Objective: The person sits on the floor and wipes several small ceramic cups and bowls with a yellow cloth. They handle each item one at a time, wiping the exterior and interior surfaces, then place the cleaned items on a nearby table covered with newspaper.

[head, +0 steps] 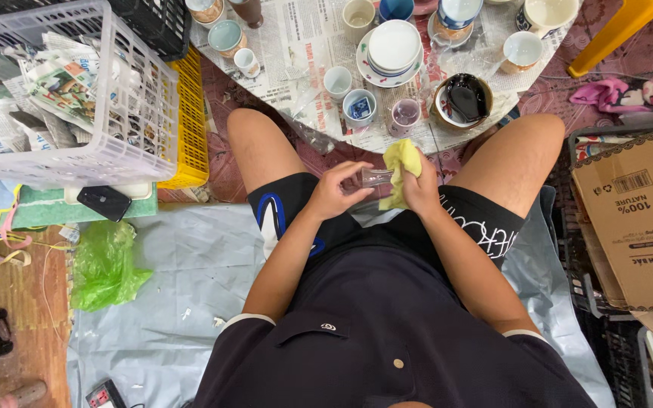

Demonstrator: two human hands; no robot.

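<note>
A small clear glass (pixel 376 178) is pinched in the closed grip of the left hand (pixel 335 193), held by its side wall above the lap. The right hand (pixel 420 189) is closed on a yellow cloth (pixel 402 172) pressed against the glass's other end. The glass is judged light, stiff, slippery and fragile — best held around the wall, not the rim — just short of the cups on the newspaper (pixel 304 45).

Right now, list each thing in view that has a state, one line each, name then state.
Left hand: closed around the small clear glass, held on its side.
Right hand: gripping the yellow cloth, pressed against the glass.
White basket: upright, stuffed with crumpled newspaper.
Stack of white plates: piled on the newspaper sheet.
Dark bowl: upright, sitting inside a lighter bowl.
Cardboard box: flaps closed.
Black phone: screen dark.
</note>
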